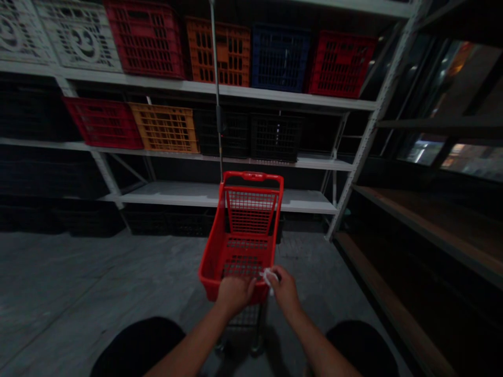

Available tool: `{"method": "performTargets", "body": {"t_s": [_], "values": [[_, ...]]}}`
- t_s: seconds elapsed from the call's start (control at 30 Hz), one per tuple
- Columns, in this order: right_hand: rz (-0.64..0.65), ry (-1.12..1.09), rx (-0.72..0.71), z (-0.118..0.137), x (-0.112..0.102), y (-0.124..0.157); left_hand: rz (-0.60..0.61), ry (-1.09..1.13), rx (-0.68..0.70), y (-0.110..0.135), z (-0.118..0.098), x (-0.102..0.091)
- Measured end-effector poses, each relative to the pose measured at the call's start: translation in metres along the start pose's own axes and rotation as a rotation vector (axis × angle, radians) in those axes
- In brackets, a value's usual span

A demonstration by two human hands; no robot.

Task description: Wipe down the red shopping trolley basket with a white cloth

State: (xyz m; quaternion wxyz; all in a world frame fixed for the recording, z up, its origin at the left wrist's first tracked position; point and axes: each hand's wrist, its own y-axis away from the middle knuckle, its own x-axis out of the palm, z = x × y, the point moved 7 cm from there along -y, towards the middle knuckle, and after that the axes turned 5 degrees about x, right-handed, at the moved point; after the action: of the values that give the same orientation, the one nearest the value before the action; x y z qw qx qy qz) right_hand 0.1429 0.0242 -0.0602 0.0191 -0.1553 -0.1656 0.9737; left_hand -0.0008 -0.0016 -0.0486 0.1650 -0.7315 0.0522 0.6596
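Note:
A small red shopping cart (243, 235) stands on the floor before me, its handle at the far side. At its near rim is my left hand (236, 290), with the fingers curled over the edge and partly hidden. My right hand (285, 288) is closed on a crumpled white cloth or tissue (270, 277) at the cart's near right corner. Inside, the cart's basket shows only its red grid floor.
White metal shelving (243, 94) behind the cart carries red, orange, blue, black and white plastic crates. A thin pole (216, 68) rises beside the cart's handle. Brown shelves (424, 214) line the right side. My knees (139, 345) flank the cart on the grey floor (98, 277).

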Motion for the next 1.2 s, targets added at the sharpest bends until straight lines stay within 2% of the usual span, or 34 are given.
{"method": "performTargets", "body": {"t_s": [0.07,0.13,0.33,0.43,0.5,0.6,0.7,0.8,0.87,0.97,1.1,1.2], "values": [[0.017,0.002,0.007,0.000,0.003,0.009,0.005,-0.002,0.015,0.002,0.003,0.000],[0.013,0.045,-0.018,0.004,0.002,0.000,0.008,-0.008,0.028,0.005,0.006,0.000],[-0.086,0.251,-0.100,0.018,-0.011,-0.085,0.017,-0.033,0.037,0.015,0.011,-0.003],[-0.105,0.256,-0.078,0.016,-0.010,-0.111,0.013,-0.029,0.044,0.021,0.019,-0.005],[-0.106,0.252,-0.071,0.015,-0.006,-0.107,-0.005,-0.012,0.071,0.025,0.027,-0.007],[-0.052,0.216,-0.067,0.016,0.007,-0.073,-0.007,0.019,0.087,0.027,0.036,-0.012],[0.052,0.138,-0.083,0.023,0.026,-0.029,0.018,0.006,-0.036,0.023,0.036,-0.016],[0.127,0.105,-0.078,0.029,0.041,-0.004,-0.002,0.060,-0.148,0.015,0.018,-0.018],[0.154,0.119,-0.061,0.030,0.045,-0.007,-0.020,0.082,-0.209,0.011,0.005,-0.014],[0.114,0.222,-0.075,0.029,0.037,-0.038,-0.042,0.029,-0.225,0.009,-0.005,-0.004],[-0.025,0.394,-0.002,0.020,0.015,-0.087,-0.045,-0.020,-0.183,0.009,-0.001,0.008],[-0.051,0.409,0.045,0.018,0.015,-0.086,-0.040,-0.032,-0.175,0.011,0.004,0.010]]}}
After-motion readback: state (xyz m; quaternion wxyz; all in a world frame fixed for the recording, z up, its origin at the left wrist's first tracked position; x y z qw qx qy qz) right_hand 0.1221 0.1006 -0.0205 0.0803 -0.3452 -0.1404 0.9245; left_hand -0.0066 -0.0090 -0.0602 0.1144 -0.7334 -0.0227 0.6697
